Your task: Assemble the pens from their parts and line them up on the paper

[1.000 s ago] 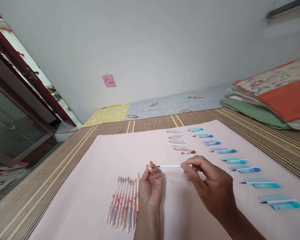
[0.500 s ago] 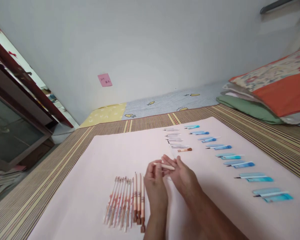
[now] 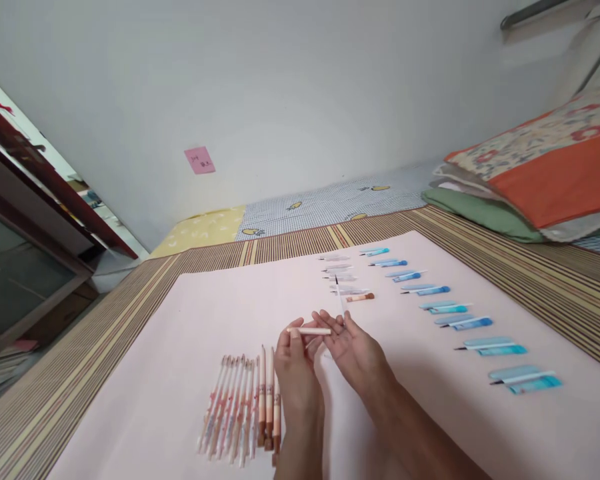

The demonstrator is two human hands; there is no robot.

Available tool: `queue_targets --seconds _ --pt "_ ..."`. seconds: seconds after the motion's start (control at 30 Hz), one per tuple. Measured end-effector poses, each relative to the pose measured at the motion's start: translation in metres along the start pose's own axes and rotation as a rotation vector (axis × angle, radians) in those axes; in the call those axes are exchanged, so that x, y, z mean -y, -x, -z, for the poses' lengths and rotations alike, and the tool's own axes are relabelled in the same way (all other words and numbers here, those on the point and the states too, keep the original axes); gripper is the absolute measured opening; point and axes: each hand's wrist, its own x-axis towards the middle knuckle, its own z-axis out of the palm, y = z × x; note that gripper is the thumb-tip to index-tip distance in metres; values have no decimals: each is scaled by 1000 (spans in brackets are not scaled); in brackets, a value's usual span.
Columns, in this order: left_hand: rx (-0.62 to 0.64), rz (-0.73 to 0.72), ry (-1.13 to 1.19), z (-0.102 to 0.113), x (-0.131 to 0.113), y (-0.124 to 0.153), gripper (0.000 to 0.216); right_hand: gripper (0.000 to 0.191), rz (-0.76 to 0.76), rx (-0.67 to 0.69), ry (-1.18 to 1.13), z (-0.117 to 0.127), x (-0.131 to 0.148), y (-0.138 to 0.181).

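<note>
My left hand point(image 3: 296, 357) holds a cream pen barrel point(image 3: 311, 331) lengthwise between thumb and fingers. Close beside it, my right hand point(image 3: 360, 353) pinches a thin white pen refill point(image 3: 339, 297) with a dark tip pointing away from me. Its other fingers are near the barrel's end; whether they touch it I cannot tell. Just beyond my hands lies a short brown-and-peach pen piece point(image 3: 361, 297). Left of my left wrist are cream pens with brown ends point(image 3: 269, 393), partly hidden by the arm, and a row of clear patterned pens point(image 3: 230, 407).
Blue pens in separate parts point(image 3: 473, 322) lie in a slanting row on the right. Several pale pen parts point(image 3: 336, 269) lie farther back. Everything rests on a pale pink sheet point(image 3: 155, 373) over a striped mat point(image 3: 80, 360). Folded cushions point(image 3: 545, 180) sit at the back right.
The cream barrel has turned from slanting to nearly level in my left hand. The refill in my right hand shows more clearly. The whole view has shifted slightly.
</note>
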Motion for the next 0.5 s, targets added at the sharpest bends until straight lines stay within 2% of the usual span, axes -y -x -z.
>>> queue_targets --seconds 0.1,0.2,0.27,0.37,0.5 --pt "-70 130 149 8 -1 -8 20 35 1 17 14 -5 4 5" --pt "20 108 16 12 -10 -10 20 37 -5 49 13 -8 6 9" --pt "124 33 -226 12 -17 -6 24 36 -12 54 20 -10 5 11" --pt "239 -164 -587 9 -22 1 23 33 -45 51 46 -11 3 13" --pt "385 -354 -842 8 -19 4 11 25 -84 99 104 -13 1 18"
